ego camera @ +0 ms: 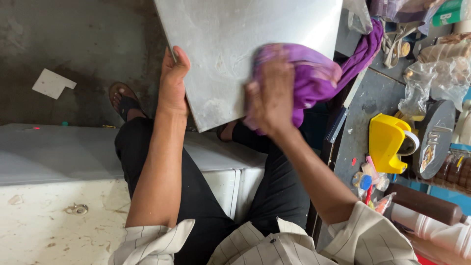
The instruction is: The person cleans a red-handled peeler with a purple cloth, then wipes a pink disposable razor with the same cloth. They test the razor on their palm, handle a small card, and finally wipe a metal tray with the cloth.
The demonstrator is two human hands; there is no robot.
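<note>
A seated person wipes a flat grey metal sheet (245, 54) held up over the knees, above a dark concrete floor (88, 44) where a white scrap of card (53, 83) lies at far left. A pale, scuffed cabinet top (54, 196) runs under the legs.

The left hand (172, 83) steadies the sheet at its left edge, thumb over the front and fingers clamped round the rim. Judged from this grip, the sheet will hold firm only if that hand braces against each stroke, so the panel does not swing.

At centre, the right hand (270, 91) is closed on a bunched purple cloth (314, 78), pressing it to the sheet's lower right face; the blur suggests a rubbing stroke. Dull smears show low on the metal, so overlapping passes with a clean fold of cloth would seem the sound way, keeping the cloth's loose tail off the clutter.

At right, a blue-grey tabletop (373, 93) carries a yellow tape dispenser (387, 142), crumpled clear plastic bags (431, 81) and a brown cylinder (427, 203).
</note>
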